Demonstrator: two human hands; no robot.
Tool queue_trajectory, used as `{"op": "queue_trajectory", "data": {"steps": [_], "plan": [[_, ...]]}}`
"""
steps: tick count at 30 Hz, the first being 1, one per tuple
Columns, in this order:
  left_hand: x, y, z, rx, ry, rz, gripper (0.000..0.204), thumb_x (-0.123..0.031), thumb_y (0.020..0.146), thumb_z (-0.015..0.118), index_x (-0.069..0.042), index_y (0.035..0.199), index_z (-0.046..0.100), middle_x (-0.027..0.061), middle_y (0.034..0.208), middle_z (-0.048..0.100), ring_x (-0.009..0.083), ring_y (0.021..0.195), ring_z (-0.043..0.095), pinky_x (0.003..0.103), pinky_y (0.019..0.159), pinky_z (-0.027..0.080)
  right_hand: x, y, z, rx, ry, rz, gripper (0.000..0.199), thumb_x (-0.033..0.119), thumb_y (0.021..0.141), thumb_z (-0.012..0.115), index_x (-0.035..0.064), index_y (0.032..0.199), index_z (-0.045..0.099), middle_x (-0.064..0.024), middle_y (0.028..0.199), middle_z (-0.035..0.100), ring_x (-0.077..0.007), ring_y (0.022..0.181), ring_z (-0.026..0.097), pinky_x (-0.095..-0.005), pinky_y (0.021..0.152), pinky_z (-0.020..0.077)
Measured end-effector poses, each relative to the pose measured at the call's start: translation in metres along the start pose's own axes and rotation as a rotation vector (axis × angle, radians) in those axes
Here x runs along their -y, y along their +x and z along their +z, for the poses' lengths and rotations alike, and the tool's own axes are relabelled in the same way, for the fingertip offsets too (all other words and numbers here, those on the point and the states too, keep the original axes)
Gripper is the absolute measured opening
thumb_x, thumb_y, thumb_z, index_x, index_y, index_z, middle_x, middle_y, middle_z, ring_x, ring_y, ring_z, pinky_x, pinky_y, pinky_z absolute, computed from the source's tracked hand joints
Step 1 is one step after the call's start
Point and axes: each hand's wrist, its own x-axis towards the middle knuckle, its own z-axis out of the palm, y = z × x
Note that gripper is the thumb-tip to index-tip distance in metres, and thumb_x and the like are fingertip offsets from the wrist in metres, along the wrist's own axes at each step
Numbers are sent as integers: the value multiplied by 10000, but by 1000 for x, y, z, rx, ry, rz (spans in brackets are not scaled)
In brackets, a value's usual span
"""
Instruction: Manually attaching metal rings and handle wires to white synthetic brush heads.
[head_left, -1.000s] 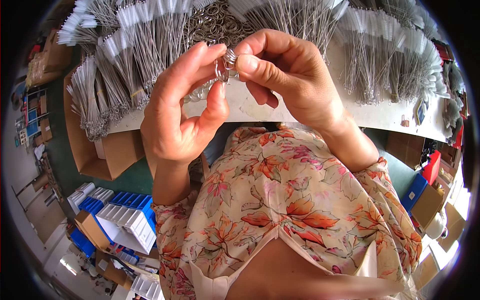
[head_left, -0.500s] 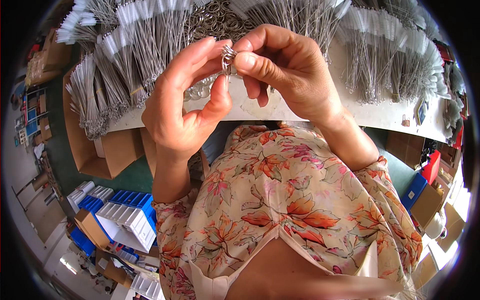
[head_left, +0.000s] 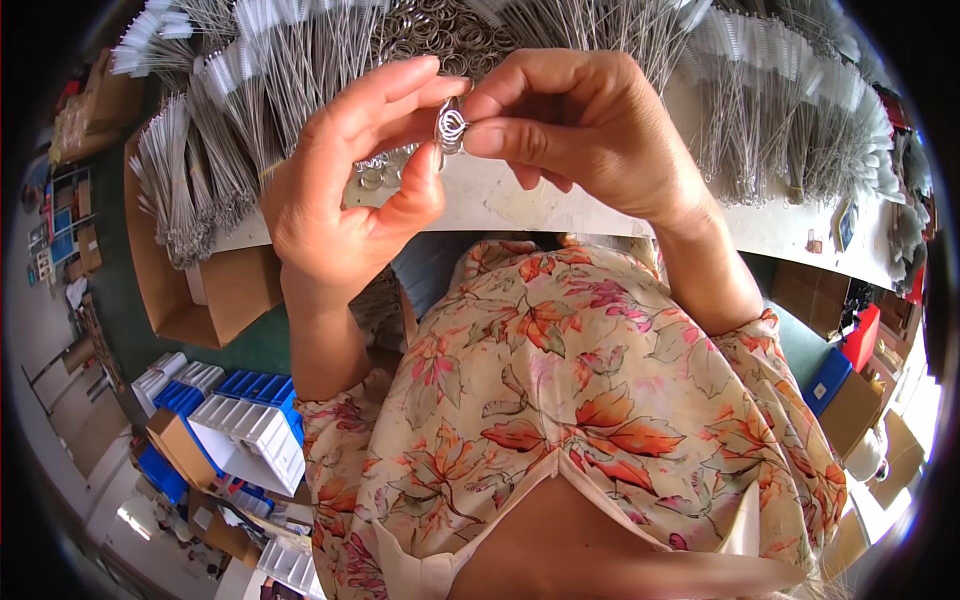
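In front of the loose-ring pile [head_left: 428, 34], left unemptied, metal rings [head_left: 452, 124] were pinched by left hand [head_left: 328, 180] and right hand [head_left: 600, 130].

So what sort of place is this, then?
Probably a workshop or small factory: masses of wire-handled brushes and a heap of metal rings lie on the worktable, with plastic bins nearby.
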Motion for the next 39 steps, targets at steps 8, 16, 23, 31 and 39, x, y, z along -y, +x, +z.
{"op": "queue_trajectory", "data": {"steps": [8,16,23,31,39], "plan": [[-9,-3,5,-9,-168,-68,419,73,773,603,100,1158,440,210,1055,594,223,877,637,295,749,538,-1,-1,-6,84,79,71,121,149,825,650,31,849,651,-3,702,604,-35,528,508,-163,442,372],[-11,-8,9,-130,-251,-233,482,76,788,548,98,1233,364,268,1036,587,217,911,617,221,708,492,-19,-2,5,-113,-275,-370,94,108,780,680,42,846,669,-29,706,602,-65,556,538,-199,466,411],[-11,-6,9,-140,-291,-251,470,75,787,547,103,1224,375,270,1038,585,214,889,622,224,704,491,-16,-9,15,-231,-314,-419,110,50,808,633,15,912,634,-64,778,641,-110,694,610,-247,593,502],[-7,-3,7,-18,-200,-159,451,71,785,573,55,1212,429,173,1004,627,173,851,636,266,752,526,-14,-13,15,-206,-314,-272,115,28,846,573,2,950,612,-82,825,651,-112,733,621,-236,622,511],[-1,1,1,97,-413,-417,434,63,784,555,48,1202,438,151,991,628,151,842,630,269,762,531,-30,-12,11,-257,-551,-480,159,19,796,608,40,953,620,-93,738,604,-209,667,622,-281,578,506]]}}
